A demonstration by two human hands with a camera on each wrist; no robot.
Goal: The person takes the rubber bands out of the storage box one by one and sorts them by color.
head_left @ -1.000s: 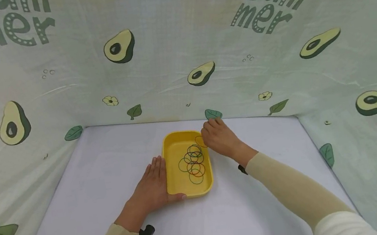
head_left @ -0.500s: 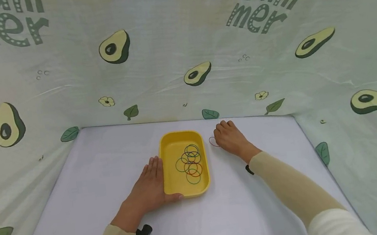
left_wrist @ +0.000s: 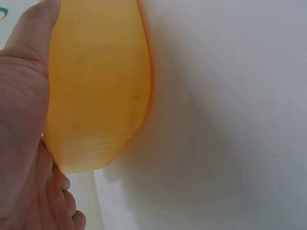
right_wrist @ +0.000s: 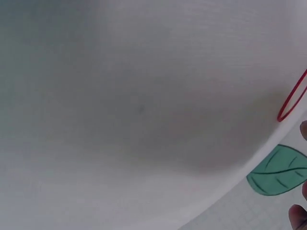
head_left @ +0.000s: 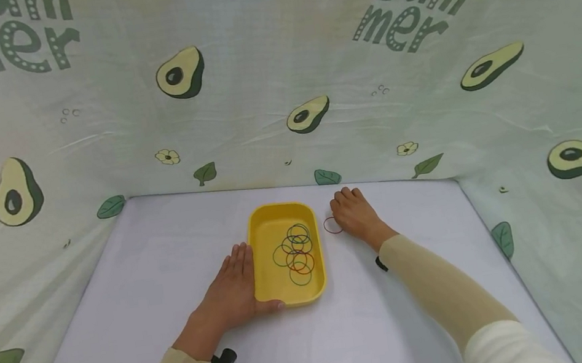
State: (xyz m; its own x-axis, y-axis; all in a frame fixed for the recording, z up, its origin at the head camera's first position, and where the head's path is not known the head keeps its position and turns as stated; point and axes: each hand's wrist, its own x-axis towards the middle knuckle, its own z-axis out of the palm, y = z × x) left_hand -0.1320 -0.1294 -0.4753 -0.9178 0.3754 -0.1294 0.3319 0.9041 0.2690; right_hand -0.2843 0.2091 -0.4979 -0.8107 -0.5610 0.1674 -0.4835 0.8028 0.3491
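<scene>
A yellow tray lies on the white table, holding several thin rubber bands in blue, green and red that overlap toward its right side. Along the tray's left wall my left hand rests with straight fingers, its thumb laid across the front corner; the left wrist view shows the palm and thumb against the yellow wall. Right of the tray, my right hand has curled fingers and pinches a single red rubber band low over the table. Its fingertips are largely hidden in the head view.
White table surface surrounds the tray. A hanging cloth printed with avocados and leaves encloses the back and both sides. A black wrist camera sits under the left wrist.
My right hand has carried the red rubber band from above the tray's right rim out to the table on the right, and lowered it. The left hand stays at the tray.
</scene>
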